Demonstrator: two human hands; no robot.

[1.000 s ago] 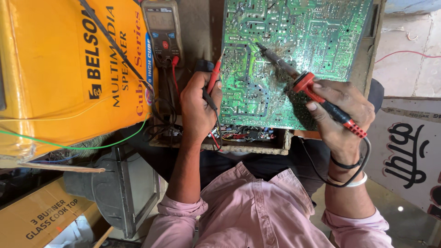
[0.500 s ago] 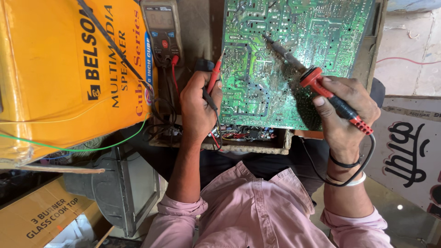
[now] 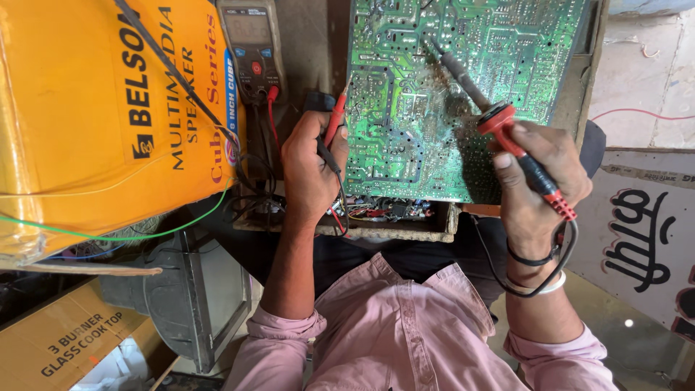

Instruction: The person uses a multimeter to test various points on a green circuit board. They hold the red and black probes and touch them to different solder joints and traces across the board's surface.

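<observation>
Two probes, one red [image 3: 334, 122] and one black [image 3: 327, 153], are being gripped together in the left hand [image 3: 310, 170], which is being held clenched just beside the left edge of the green circuit board [image 3: 463, 94]; whether the probe tips are touching the board cannot be told, as they are too small to make out. A soldering iron [image 3: 507, 134] with a red and black handle is being grasped in the right hand [image 3: 539, 185], its dark tip being pressed against the upper middle of the board. The board is being propped above a tray of components [image 3: 391, 213]. A multimeter [image 3: 251, 47] is lying beside a yellow carton [image 3: 94, 116], with leads running from it toward the left hand.
</observation>
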